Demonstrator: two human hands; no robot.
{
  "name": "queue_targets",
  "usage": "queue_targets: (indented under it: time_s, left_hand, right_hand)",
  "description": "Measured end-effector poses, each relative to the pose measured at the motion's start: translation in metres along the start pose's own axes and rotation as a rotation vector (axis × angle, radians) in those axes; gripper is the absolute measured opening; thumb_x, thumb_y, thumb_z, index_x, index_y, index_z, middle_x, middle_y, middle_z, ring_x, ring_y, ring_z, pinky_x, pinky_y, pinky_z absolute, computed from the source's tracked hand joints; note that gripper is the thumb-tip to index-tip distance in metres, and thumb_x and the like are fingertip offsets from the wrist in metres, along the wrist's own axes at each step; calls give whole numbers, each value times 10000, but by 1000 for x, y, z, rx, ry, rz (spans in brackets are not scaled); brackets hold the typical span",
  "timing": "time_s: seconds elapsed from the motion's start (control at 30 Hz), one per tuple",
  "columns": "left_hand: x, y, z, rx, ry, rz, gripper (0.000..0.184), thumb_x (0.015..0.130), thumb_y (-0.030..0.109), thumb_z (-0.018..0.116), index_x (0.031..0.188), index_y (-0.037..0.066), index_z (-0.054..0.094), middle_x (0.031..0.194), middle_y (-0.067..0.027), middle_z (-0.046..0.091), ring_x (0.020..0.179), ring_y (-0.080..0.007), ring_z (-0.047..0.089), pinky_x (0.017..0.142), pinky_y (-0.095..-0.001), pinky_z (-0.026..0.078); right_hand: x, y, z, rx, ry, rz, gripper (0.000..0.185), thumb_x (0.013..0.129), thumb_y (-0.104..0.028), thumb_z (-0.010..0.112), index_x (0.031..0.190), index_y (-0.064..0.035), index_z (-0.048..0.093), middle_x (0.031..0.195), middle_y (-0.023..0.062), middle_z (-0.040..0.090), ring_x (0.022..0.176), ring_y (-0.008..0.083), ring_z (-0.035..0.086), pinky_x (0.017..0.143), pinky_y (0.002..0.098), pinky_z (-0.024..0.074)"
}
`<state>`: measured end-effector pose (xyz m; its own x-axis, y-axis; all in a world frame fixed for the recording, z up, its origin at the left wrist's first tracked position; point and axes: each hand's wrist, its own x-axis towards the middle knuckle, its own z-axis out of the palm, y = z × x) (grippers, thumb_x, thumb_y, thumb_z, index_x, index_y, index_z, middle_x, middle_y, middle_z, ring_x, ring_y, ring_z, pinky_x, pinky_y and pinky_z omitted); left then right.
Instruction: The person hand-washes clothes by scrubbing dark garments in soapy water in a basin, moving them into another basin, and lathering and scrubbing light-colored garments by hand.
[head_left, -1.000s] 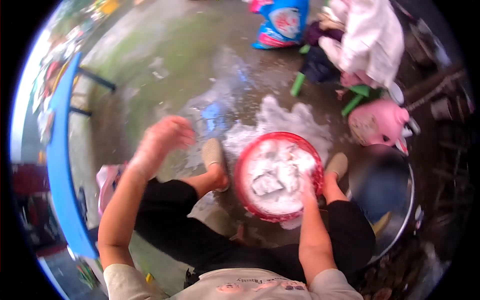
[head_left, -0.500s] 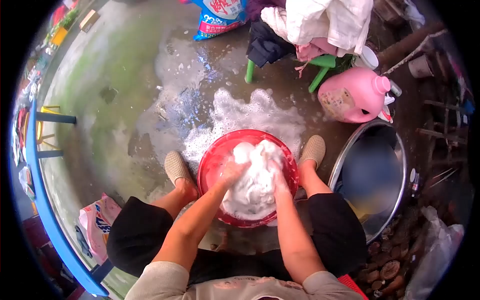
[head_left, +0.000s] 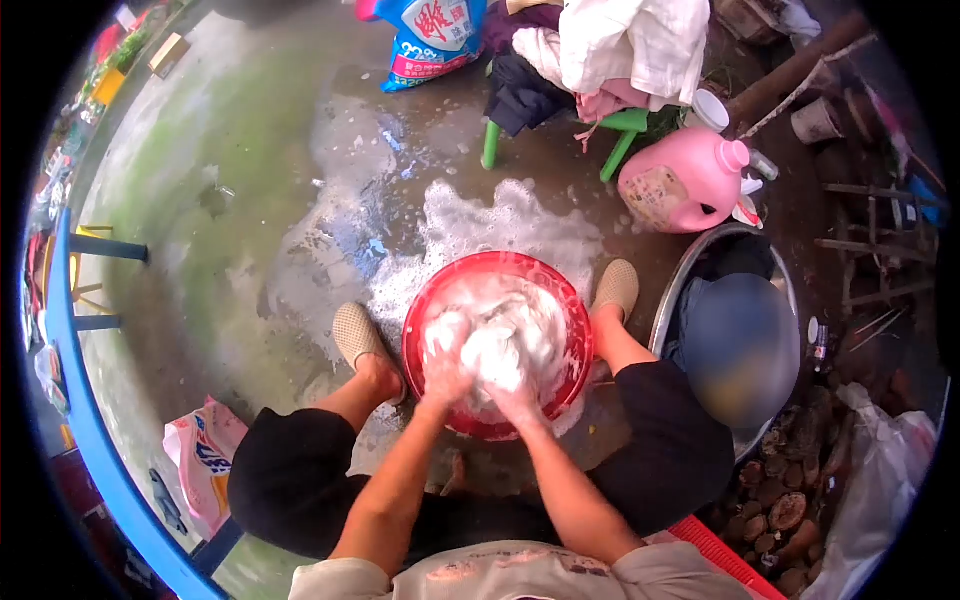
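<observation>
Between my feet stands a red basin (head_left: 500, 262) holding a white, suds-covered cloth (head_left: 535, 320). My left hand (head_left: 446, 372) is closed on the left part of the cloth, its fingers partly coated in foam. Close beside it, my right hand (head_left: 513, 395) grips a bunched lump of the same cloth near the basin's front. Foam hides most of the fingertips and the cloth's outline.
Foam (head_left: 480, 215) spreads over the wet floor beyond the basin. A metal tub (head_left: 662, 300) with dark cloth stands at right, below a pink jug (head_left: 675, 180). Clothes (head_left: 625, 45) cover a green stool (head_left: 618, 155). A blue detergent bag (head_left: 432, 40) lies nearby.
Both hands have drawn toward me within the basin and come closer together, gathering the cloth into a lump. The view has shifted slightly.
</observation>
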<state>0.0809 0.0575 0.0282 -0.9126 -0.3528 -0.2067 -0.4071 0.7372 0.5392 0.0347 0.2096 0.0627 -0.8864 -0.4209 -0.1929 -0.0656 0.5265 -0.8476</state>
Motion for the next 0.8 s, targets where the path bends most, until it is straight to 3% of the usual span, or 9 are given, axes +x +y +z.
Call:
queue_targets:
  time_s: [0.07, 0.17, 0.23, 0.3, 0.47, 0.67, 0.77, 0.8]
  left_hand:
    - [-15, 29, -14, 253, -267, -95, 745, 813, 357, 596, 1476, 237, 280, 1426, -248, 372, 1338, -475, 277, 1073, -576, 267]
    - [-17, 20, 7, 329, -303, -17, 704, 813, 324, 593, 1451, 157, 348, 1423, -261, 371, 1362, -402, 284, 1076, -540, 286]
    - [43, 14, 2, 304, -864, -182, 694, 779, 264, 602, 1418, 90, 392, 1395, -260, 408, 1344, -338, 341, 1069, -452, 315]
    - [72, 10, 7, 292, -1003, -196, 634, 773, 217, 605, 1366, 51, 454, 1332, -240, 476, 1286, -285, 422, 1042, -386, 353]
    - [98, -21, 45, 144, -782, -198, 522, 819, 221, 625, 1295, 35, 516, 1184, -167, 564, 1107, -237, 519, 928, -361, 425]
    - [95, 2, -26, -828, -436, -528, 400, 875, 226, 649, 1211, 16, 592, 1008, -79, 671, 891, -180, 636, 791, -331, 511]
    - [61, 44, -99, -1152, -349, -614, 468, 812, 325, 717, 1126, -11, 634, 999, -110, 675, 894, -206, 640, 798, -335, 502]
    - [54, 49, -104, -1176, -272, -544, 451, 816, 313, 716, 1121, -9, 637, 998, -106, 675, 883, -198, 640, 789, -332, 503]
  right_hand:
    - [-4, 9, 9, -342, 62, 94, 610, 830, -376, 585, 1322, -38, 457, 1285, 205, 488, 1205, 341, 457, 1023, 420, 375]
    - [5, 36, 24, -531, -47, 274, 582, 827, -341, 573, 1311, -34, 474, 1287, 199, 497, 1209, 325, 460, 1022, 402, 373]
    - [24, 69, 30, -546, -161, 398, 563, 825, -317, 565, 1304, -31, 485, 1287, 195, 502, 1211, 314, 462, 1022, 390, 372]
    - [50, 106, 34, -522, -284, 518, 546, 823, -293, 557, 1296, -28, 495, 1288, 191, 508, 1213, 303, 464, 1021, 378, 371]
    - [106, 152, 26, -306, -337, 676, 508, 818, -234, 538, 1278, -22, 523, 1291, 180, 521, 1219, 275, 468, 1019, 349, 369]
    - [95, 130, -23, 35, 9, 546, 472, 811, -163, 514, 1257, -14, 555, 1293, 168, 538, 1226, 242, 474, 1017, 313, 366]
    - [73, 41, -71, 318, 85, 466, 481, 783, -126, 502, 1250, -27, 554, 1147, 157, 611, 1008, 248, 586, 870, 331, 462]
    - [66, 12, -82, 366, 88, 428, 485, 773, -114, 498, 1248, -31, 553, 1098, 153, 636, 935, 250, 623, 821, 337, 494]
